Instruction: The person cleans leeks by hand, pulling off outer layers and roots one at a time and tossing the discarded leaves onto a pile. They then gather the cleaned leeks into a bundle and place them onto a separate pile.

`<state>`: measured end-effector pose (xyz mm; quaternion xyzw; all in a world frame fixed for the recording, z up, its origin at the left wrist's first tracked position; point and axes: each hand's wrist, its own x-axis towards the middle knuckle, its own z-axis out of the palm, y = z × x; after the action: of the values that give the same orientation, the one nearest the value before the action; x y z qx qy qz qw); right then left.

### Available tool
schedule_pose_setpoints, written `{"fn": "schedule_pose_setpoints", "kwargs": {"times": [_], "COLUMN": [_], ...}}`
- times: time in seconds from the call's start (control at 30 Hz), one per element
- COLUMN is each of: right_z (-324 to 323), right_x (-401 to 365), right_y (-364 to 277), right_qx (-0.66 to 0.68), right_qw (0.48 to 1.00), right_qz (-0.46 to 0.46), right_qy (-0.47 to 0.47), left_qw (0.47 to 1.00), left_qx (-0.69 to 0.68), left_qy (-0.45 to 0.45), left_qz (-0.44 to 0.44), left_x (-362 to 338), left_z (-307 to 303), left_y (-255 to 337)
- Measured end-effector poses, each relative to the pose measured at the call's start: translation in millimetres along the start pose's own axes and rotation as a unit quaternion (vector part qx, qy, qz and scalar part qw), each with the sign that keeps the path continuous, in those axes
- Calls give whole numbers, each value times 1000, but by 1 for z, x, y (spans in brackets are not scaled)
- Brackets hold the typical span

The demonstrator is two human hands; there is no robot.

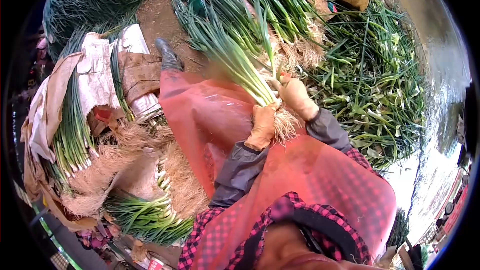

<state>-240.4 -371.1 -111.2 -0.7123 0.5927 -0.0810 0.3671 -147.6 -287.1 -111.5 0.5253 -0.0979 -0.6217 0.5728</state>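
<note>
My left hand (263,125), in a tan glove, is wrapped round the root end of a bunch of green onions (242,72). The bunch slants over my lap, its leaves pointing up and to the left, and pale stringy roots (286,124) hang below the fist. Just right of it, my right hand (296,96), gloved alike, has its fingers closed at the base of a single green onion stalk (270,50) that stands apart from the bunch. The fingertips are partly hidden. A translucent red apron (210,105) covers my legs.
More green onions (287,15) with bushy roots lie just ahead. A heap of stripped leaves (370,85) spreads at the right, beside a wet, shiny surface (440,35). Cardboard-wrapped bundles (72,130) sit at the left, near another onion pile (150,215). My boot (168,55) rests on bare soil.
</note>
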Motion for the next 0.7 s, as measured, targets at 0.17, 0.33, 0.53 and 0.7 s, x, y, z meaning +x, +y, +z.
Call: {"fn": "schedule_pose_setpoints", "kwargs": {"times": [0.17, 0.33, 0.53, 0.7], "right_z": [-53, -60, -25, -17], "right_x": [-38, -19, -6, -18], "right_y": [10, 23, -10, 0], "right_qx": [355, 178, 337, 147], "right_qw": [934, 975, 928, 966], "right_qz": [-20, -113, -93, -210], "right_qy": [-40, 66, -132, 23], "left_qw": [979, 946, 954, 931], "left_qx": [-173, -278, -222, -307], "left_qy": [-21, -36, -133, -50], "left_qz": [-108, -161, -148, -191], "left_x": [6, -11, -1, -8], "left_z": [-6, 10, -6, 12], "left_y": [9, 41, 34, 51]}}
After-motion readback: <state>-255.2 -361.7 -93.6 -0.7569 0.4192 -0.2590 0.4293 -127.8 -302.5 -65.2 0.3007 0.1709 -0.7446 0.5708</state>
